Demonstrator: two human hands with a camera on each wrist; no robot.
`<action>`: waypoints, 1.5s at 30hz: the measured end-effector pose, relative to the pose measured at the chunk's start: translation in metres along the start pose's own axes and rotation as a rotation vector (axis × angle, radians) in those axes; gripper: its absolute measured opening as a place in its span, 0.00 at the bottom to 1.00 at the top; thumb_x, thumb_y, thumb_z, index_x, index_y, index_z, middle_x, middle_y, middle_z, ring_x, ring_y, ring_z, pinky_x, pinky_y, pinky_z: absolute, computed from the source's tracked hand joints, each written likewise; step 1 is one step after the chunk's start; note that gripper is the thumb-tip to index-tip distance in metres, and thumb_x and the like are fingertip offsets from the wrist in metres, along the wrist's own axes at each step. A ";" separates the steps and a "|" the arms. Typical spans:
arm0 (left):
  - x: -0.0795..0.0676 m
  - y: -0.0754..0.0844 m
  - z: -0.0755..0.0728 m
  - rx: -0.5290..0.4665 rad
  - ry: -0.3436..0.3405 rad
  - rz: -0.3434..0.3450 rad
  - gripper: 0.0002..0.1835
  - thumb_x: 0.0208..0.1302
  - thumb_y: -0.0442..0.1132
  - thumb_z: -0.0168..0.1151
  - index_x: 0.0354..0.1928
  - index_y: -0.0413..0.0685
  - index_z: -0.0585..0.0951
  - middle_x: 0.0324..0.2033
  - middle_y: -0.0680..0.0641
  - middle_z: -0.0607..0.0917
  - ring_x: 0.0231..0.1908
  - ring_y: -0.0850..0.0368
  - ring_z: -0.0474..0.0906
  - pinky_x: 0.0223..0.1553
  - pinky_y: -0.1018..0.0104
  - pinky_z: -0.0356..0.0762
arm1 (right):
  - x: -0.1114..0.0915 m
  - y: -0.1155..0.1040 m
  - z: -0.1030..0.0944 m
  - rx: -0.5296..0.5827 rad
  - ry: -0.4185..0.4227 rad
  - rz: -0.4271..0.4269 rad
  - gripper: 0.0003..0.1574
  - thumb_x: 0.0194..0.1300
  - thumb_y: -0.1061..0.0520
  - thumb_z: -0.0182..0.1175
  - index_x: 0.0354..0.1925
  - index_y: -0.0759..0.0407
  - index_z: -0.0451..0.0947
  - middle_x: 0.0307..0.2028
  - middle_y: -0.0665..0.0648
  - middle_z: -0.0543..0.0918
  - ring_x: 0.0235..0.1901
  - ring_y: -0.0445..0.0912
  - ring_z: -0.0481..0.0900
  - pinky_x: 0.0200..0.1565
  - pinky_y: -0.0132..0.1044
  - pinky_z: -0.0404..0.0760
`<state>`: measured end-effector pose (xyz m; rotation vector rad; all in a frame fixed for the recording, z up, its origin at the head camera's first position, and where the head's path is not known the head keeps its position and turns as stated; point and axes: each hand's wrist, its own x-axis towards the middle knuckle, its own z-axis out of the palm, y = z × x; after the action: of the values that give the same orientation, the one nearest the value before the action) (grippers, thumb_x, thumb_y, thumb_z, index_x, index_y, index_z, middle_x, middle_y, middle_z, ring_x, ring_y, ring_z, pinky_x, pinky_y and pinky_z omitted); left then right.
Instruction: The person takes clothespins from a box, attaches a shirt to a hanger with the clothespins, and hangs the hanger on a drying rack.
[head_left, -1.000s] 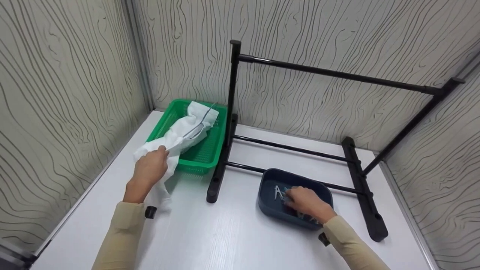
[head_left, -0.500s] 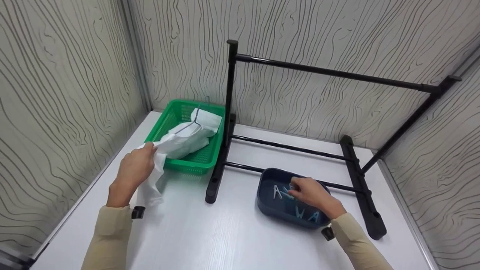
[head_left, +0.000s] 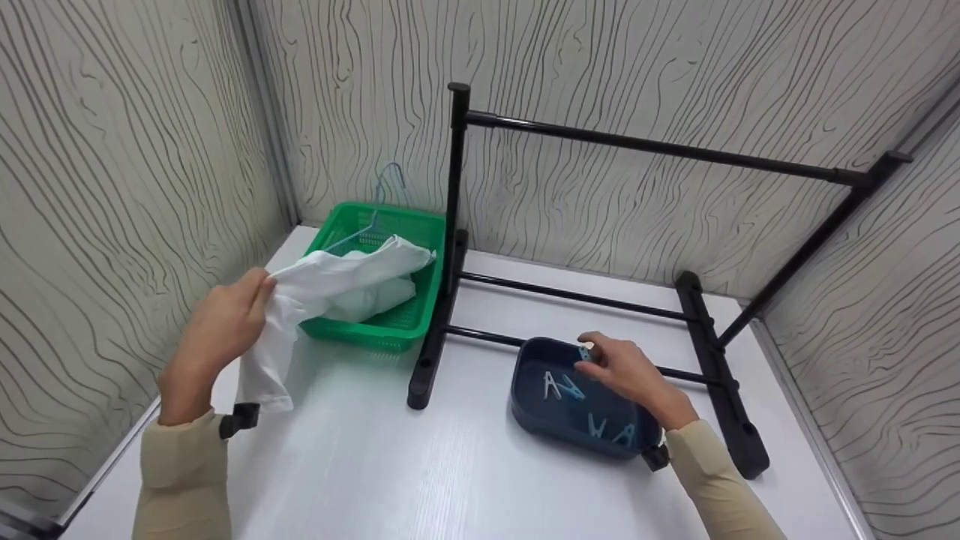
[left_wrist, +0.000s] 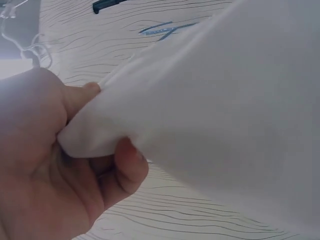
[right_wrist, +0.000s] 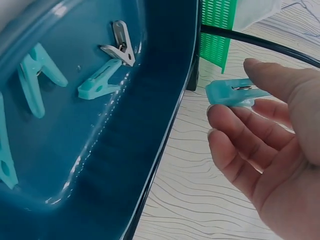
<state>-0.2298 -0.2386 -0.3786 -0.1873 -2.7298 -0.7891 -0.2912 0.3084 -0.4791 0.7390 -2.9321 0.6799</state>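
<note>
My left hand (head_left: 217,322) pinches the edge of a white cloth (head_left: 337,281) between thumb and fingers; the left wrist view shows this grip up close. One end of the cloth hangs over the table, while the rest lies across a green basket (head_left: 409,334). A thin blue hanger (head_left: 373,220) rises from the cloth, its hook above the basket's back rim. In my right hand (head_left: 630,371) is a teal clothespin (right_wrist: 225,92), pinched by thumb and fingers. That hand is over the right side of a dark blue tub (head_left: 525,420), where several loose clothespins (head_left: 572,387) lie.
A black rack (head_left: 660,148) stands behind the tub, its top bar high above the table. Its left foot (head_left: 431,352) runs beside the basket, its right foot (head_left: 724,382) near the right wall. Patterned panels (head_left: 570,67) enclose the table (head_left: 420,465).
My left hand has drawn the cloth left and toward me, and the hanger hook has come up into sight. My right hand has lifted out of the tub with a clothespin.
</note>
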 end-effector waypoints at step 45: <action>-0.016 0.032 -0.021 -0.228 0.234 0.312 0.08 0.69 0.37 0.49 0.30 0.46 0.72 0.19 0.53 0.69 0.18 0.61 0.67 0.18 0.70 0.65 | 0.022 -0.037 -0.052 0.100 0.567 -0.313 0.14 0.52 0.61 0.68 0.36 0.59 0.74 0.22 0.48 0.82 0.19 0.36 0.78 0.21 0.23 0.69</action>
<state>-0.2033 -0.2237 -0.3502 -0.5197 -2.3131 -0.9594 -0.2968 0.2916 -0.4141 0.8234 -2.2295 0.8399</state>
